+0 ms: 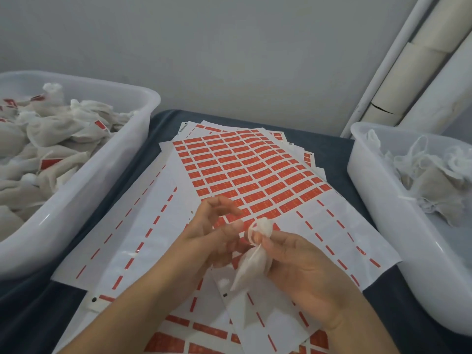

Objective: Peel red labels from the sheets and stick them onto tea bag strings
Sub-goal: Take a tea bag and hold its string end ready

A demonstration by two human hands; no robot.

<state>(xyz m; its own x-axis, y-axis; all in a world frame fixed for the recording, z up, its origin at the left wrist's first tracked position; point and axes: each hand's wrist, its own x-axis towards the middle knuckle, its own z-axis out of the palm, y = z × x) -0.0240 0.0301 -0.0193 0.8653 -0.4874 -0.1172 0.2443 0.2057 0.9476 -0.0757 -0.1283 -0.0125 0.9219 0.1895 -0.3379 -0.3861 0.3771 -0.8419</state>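
Done: white plastic tub (143,118) at 9 o'clock, heaped with red-tagged bags.
Left: partly peeled red label sheets (255,172); 3 o'clock tub (362,159) untagged.
Hands: right hand (304,267) grips white mesh tea bag (252,264); left hand (214,241) pinches its string.

Blurred fingers (229,213) over the tea bag (252,261) string; label (249,237) there barely discernible.

Two white tubs flank the label sheets (255,175): the left tub (107,159) and the right tub (370,190). Above the sheets between them the way lies open up to the wall (229,60).
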